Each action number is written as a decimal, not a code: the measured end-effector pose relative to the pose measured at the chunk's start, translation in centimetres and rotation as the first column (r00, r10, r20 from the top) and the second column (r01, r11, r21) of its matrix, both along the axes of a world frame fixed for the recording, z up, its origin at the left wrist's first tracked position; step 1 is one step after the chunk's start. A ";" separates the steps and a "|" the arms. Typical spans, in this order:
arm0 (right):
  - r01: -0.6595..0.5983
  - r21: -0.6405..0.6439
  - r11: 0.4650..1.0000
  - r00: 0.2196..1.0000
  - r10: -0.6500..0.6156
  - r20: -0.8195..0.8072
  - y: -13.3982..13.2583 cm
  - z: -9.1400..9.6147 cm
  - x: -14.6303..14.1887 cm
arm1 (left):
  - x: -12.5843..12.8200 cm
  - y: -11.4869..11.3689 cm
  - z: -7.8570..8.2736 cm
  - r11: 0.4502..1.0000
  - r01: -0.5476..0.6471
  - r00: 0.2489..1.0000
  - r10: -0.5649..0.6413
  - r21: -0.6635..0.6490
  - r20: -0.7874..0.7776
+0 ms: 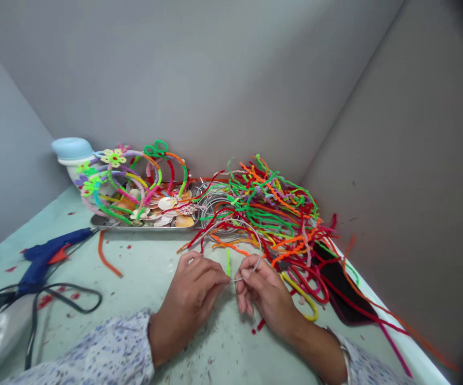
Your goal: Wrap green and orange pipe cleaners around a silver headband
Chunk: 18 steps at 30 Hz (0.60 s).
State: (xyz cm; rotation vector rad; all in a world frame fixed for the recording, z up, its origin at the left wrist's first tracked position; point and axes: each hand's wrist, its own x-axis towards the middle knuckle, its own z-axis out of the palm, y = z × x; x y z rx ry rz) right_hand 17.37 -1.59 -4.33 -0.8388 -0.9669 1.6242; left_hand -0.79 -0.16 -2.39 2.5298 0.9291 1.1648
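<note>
Between my hands is a thin bare metal headband (260,241), its curve rising away from me. My left hand (195,294) is closed, with thumb and forefinger pinched at one end of the metal. A short lime-green pipe cleaner (228,262) stands up right at those fingertips; whether they grip it too I cannot tell. My right hand (267,294) pinches the headband between thumb and forefinger a little to the right, its other fingers curled loosely below. Just beyond lies a big tangle of coloured pipe cleaners (271,208), with more bare metal headbands (215,200) at its left side.
A metal tray (146,229) of seashells (167,203) holds several pipe-cleaner-covered headbands (135,174). Behind it is a white bottle with a blue cap (73,148). At left lie a blue glue gun (48,254), its black cord, and a plastic bag (2,331). A dark phone (346,294) rests at right.
</note>
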 end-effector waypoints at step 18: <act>0.019 0.144 0.989 0.987 -0.041 0.155 -0.9 0.5 0.0 | 0.4 -0.7 0.9 0.999 -0.009 0.996 0.005 -0.049 -0.087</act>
